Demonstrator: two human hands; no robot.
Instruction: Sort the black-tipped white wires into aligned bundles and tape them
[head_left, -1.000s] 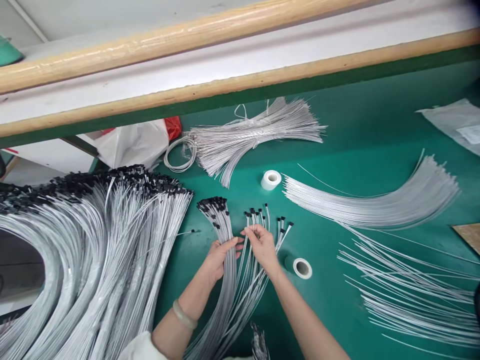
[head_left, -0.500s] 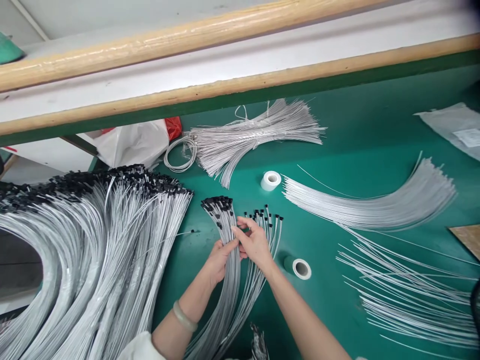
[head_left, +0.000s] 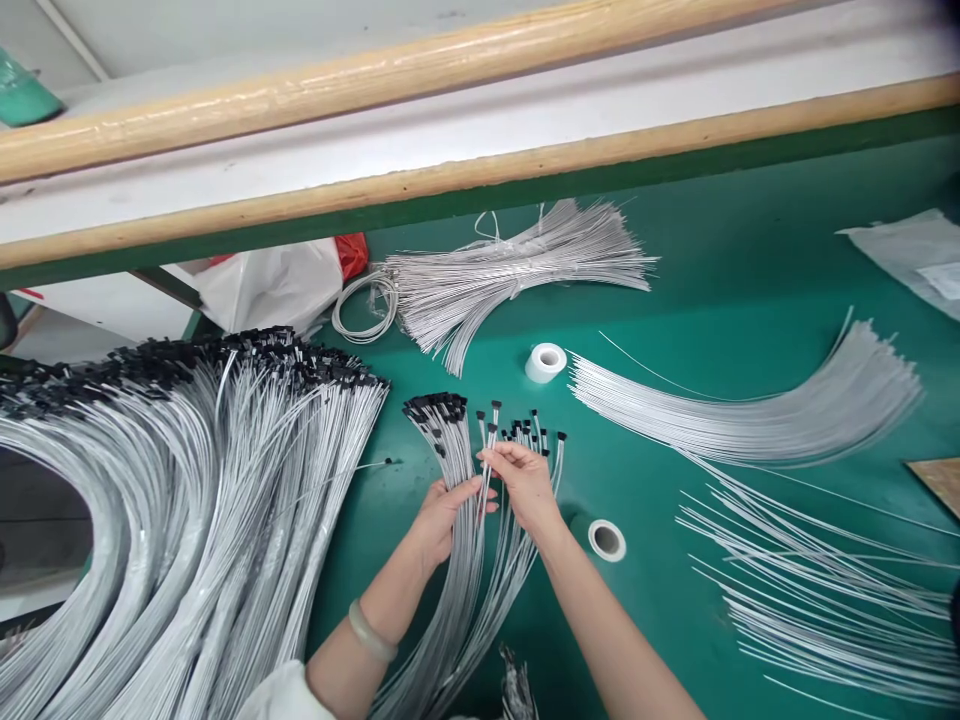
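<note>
My left hand (head_left: 448,518) is closed round a bundle of grey cables (head_left: 459,560) whose black connectors (head_left: 436,408) fan out above it. Just right of it, my right hand (head_left: 526,485) pinches a few cables (head_left: 489,455) with black ends, holding them slightly apart from the bundle. A looser group of black-tipped cables (head_left: 517,540) runs behind and below my right hand. To the right of my wrist stands a roll of white tape (head_left: 606,541). A single cable end (head_left: 375,464) pokes out to the left of my left hand.
A large heap of black-tipped cables (head_left: 225,520) covers the left side. At the back lie a tied wire bundle (head_left: 517,265), a cable coil (head_left: 366,308) and another tape roll (head_left: 545,363). Loose wires (head_left: 750,410) spread over the green table (head_left: 637,640)'s right. A shelf (head_left: 450,180) overhangs the back.
My right hand has moved slightly right and down. A few cables now stand apart from the left hand's bundle in its fingers. The view has shifted slightly.
</note>
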